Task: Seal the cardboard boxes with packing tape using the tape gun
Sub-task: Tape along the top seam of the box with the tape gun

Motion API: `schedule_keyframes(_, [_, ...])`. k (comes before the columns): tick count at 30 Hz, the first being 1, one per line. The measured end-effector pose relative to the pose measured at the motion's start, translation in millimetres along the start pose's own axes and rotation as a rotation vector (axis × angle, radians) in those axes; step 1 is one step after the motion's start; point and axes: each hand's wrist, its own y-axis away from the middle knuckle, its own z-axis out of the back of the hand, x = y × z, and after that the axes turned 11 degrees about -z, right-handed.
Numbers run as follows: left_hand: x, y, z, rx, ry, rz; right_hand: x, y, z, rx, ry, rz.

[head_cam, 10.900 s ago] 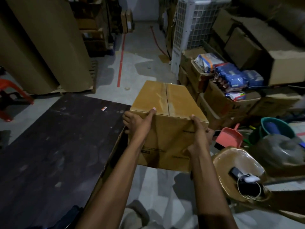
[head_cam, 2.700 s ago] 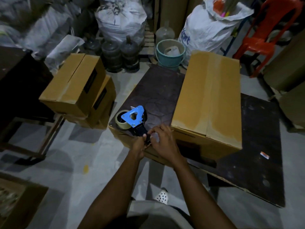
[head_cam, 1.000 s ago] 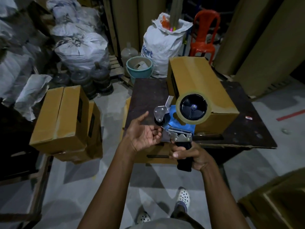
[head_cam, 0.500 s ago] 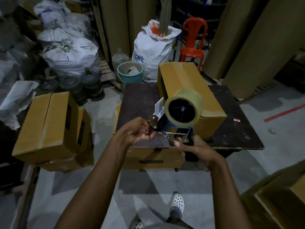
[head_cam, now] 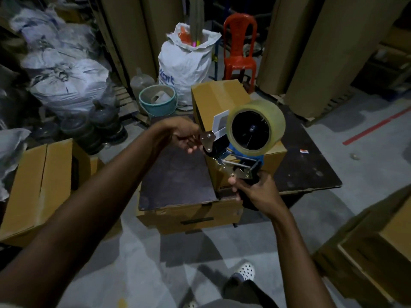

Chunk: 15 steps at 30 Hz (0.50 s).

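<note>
Head | right hand (head_cam: 258,192) grips tape gun (head_cam: 255,126) | left hand (head_cam: 184,138) unclear | box (head_cam: 218,94) on dark board (head_cam: 178,174) | grey floor (head_cam: 155,252)

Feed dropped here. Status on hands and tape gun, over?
Right hand grips tape gun handle. Left hand at its front roller, grip unclear. Gun held in air before box; nothing between.

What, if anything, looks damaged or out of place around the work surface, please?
The dark board used as a table rests on a cardboard box whose top front edge looks crumpled. The board overhangs it to the right, and its near right edge looks chipped. Nothing else stands out.
</note>
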Motion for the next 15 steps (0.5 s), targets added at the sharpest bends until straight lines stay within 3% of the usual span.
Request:
schedule_keyframes(5, [-29,-44,-6,-0.098,-0.021,-0.001,4,-22,33,-0.104,0.037,0.038])
schedule_keyframes(15, [-80,-117,-20,-0.157,-0.057,0.014,21,-84,100,-0.113,0.175,0.134])
